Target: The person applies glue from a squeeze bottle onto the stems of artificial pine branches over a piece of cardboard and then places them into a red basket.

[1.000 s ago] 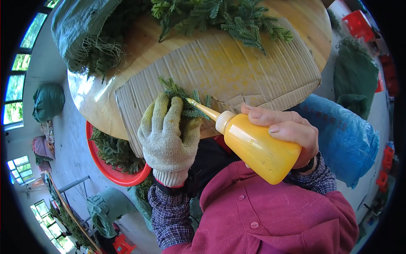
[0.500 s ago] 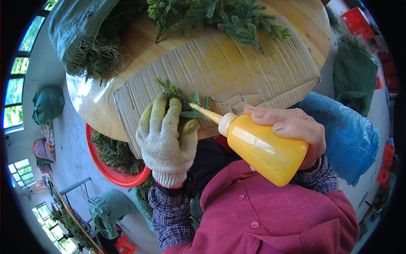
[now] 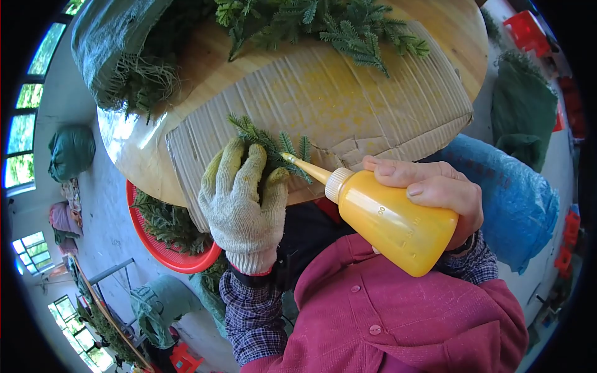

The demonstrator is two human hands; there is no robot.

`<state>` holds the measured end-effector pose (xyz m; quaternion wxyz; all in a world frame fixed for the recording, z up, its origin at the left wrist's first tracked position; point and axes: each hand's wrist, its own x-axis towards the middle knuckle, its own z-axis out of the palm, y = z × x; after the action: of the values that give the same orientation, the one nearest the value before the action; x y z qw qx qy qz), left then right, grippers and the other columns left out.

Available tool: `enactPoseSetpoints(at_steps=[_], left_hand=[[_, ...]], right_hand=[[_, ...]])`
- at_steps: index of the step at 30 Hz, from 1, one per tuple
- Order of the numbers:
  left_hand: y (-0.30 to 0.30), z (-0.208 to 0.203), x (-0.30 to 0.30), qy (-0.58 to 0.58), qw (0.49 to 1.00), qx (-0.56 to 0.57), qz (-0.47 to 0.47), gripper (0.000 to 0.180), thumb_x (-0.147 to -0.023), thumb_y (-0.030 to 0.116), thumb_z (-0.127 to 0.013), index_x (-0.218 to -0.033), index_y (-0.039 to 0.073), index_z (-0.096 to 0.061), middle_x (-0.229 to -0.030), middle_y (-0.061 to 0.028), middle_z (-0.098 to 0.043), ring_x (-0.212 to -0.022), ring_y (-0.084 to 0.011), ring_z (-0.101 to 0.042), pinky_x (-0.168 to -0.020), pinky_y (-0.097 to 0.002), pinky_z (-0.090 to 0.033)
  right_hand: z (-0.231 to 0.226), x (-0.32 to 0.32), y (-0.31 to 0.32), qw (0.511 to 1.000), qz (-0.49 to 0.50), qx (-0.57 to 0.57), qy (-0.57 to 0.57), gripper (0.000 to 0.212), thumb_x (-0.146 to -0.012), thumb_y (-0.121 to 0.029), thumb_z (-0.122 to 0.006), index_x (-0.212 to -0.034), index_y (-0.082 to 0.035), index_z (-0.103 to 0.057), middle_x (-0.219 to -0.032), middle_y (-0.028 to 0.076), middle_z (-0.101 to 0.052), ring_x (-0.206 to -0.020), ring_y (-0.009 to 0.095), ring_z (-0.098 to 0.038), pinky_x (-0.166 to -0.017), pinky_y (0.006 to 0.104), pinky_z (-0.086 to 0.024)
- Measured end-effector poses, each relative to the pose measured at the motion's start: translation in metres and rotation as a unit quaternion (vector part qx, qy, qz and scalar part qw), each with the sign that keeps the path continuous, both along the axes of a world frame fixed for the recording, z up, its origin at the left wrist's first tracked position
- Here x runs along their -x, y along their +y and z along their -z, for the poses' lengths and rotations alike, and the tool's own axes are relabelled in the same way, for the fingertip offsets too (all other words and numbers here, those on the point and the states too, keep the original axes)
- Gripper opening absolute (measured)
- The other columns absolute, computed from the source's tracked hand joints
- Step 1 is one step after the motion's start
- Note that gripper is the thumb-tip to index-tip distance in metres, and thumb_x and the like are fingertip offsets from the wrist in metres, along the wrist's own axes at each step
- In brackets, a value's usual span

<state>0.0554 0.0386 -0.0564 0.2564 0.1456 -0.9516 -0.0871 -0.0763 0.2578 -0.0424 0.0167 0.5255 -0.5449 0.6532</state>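
Observation:
A worn, light knitted glove covers my left hand [image 3: 245,202], its fingertips stained yellow. The fingers are closed on a small green fir sprig [image 3: 258,133] over the near edge of a cardboard sheet [image 3: 217,140]. Bare, my right hand [image 3: 438,189] grips a squeeze bottle [image 3: 392,217] filled with yellow liquid. The bottle lies tilted, its long tapered nozzle pointing left, with the tip at the sprig's needles beside my left fingers. Part of the sprig is hidden behind the glove.
Fir branches [image 3: 354,34] lie along the far side of the round wooden table [image 3: 140,152]. A woven sack [image 3: 112,53] holds more greenery at far left. Below the table's left edge is a red basket [image 3: 202,264] of sprigs; a blue bag [image 3: 510,199] stands to the right.
The bottle and my right hand have shifted slightly right and down. The nozzle tip has moved a little along the sprig. My left hand has barely moved.

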Motion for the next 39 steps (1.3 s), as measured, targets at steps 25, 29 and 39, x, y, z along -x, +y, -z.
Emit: enactPoseSetpoints(at_steps=[25, 29, 39], left_hand=[[0.001, 0.001, 0.000, 0.006, 1.000, -0.003, -0.009, 0.043, -0.074, 0.016, -0.084, -0.114, 0.006, -0.074, -0.125, -0.0165, -0.069, -0.117, -0.0379, -0.061, -0.102, -0.0485, -0.047], [0.001, 0.002, 0.000, 0.008, 1.000, -0.002, -0.009, 0.043, -0.074, 0.016, -0.084, -0.114, 0.006, -0.074, -0.124, -0.0163, -0.069, -0.117, -0.0378, -0.062, -0.102, -0.0485, -0.047], [0.001, 0.002, 0.001, 0.010, 1.000, 0.009, -0.017, 0.043, -0.073, 0.019, -0.085, -0.113, 0.007, -0.075, -0.124, -0.0161, -0.070, -0.117, -0.0374, -0.062, -0.102, -0.0484, -0.047]], right_hand=[[-0.008, -0.003, 0.018, 1.000, 0.011, -0.010, -0.014, 0.048, -0.077, -0.006, -0.089, -0.111, 0.006, -0.057, -0.108, 0.035, -0.070, -0.102, 0.041, -0.074, -0.090, 0.0520, -0.062], [-0.006, -0.003, 0.021, 1.000, 0.011, 0.003, -0.010, 0.049, -0.077, -0.006, -0.089, -0.111, 0.007, -0.056, -0.108, 0.035, -0.070, -0.102, 0.041, -0.074, -0.089, 0.0530, -0.062], [-0.009, -0.006, 0.024, 1.000, 0.014, 0.003, -0.013, 0.048, -0.078, -0.005, -0.088, -0.113, 0.006, -0.056, -0.108, 0.035, -0.069, -0.102, 0.042, -0.073, -0.090, 0.0565, -0.061]])
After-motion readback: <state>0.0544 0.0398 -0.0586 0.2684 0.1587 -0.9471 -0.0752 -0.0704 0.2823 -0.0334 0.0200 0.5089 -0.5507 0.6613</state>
